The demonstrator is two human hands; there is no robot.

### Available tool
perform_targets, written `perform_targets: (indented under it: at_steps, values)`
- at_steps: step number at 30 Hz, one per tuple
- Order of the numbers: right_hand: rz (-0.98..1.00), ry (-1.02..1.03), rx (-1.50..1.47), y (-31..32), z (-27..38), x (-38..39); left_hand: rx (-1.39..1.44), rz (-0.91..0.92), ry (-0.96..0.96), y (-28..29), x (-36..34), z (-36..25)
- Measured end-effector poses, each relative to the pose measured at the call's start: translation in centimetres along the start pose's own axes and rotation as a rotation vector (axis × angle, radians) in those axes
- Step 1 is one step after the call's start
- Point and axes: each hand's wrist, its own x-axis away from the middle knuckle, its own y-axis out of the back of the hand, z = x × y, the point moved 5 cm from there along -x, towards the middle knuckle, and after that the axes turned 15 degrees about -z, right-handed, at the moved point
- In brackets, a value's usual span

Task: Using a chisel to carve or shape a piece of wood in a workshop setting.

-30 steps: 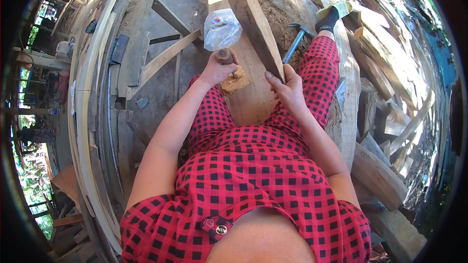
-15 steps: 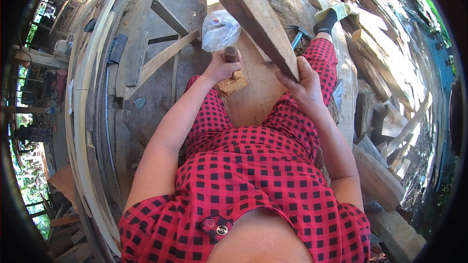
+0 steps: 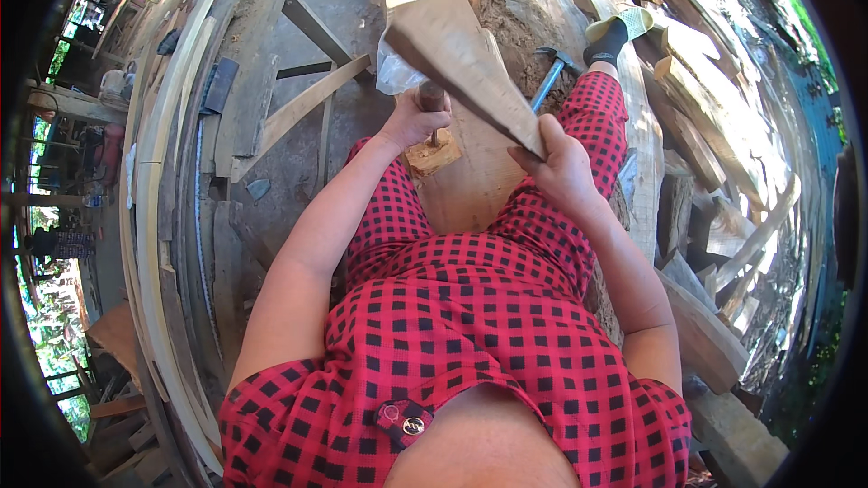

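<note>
Wooden-handled chisel (image 3: 432, 98), brown with a rounded top, stands roughly upright over a small, pale yellowish wood block (image 3: 434, 157) on a broad plank (image 3: 466, 194). The left hand (image 3: 411, 121) has its fingers wrapped around the handle, the top end bare above them. The right hand (image 3: 564, 164) clasps a thick wooden bat (image 3: 466, 77) by its narrow end.

The 2 bare arms (image 3: 298, 271) reach forward, bent at the elbows (image 3: 653, 323). The left hand (image 3: 414, 120) is curled into a fist; the right hand (image 3: 568, 167), slightly farther back, grips between thumb (image 3: 524, 159) and fingers (image 3: 554, 134).
</note>
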Motion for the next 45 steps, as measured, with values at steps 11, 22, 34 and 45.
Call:
perform_targets:
  at_steps: [11, 22, 34, 45]
  values:
    - [-0.036, -0.027, -0.135, -0.8, 0.4, -0.3, -0.072, 0.061, -0.042, -0.6, -0.3, -0.4]
    - [-0.029, -0.05, -0.185, -1.6, 0.6, -0.1, 0.039, -0.005, -0.089, -0.1, 0.1, -1.1]
    - [-0.018, -0.03, -0.087, -0.9, 0.3, 0.0, 0.054, 0.019, -0.117, -0.9, 0.1, -1.6]
    - [0.006, -0.088, -0.05, -0.9, 0.2, 0.6, 0.065, -0.001, -0.073, -0.7, 0.0, -0.9]
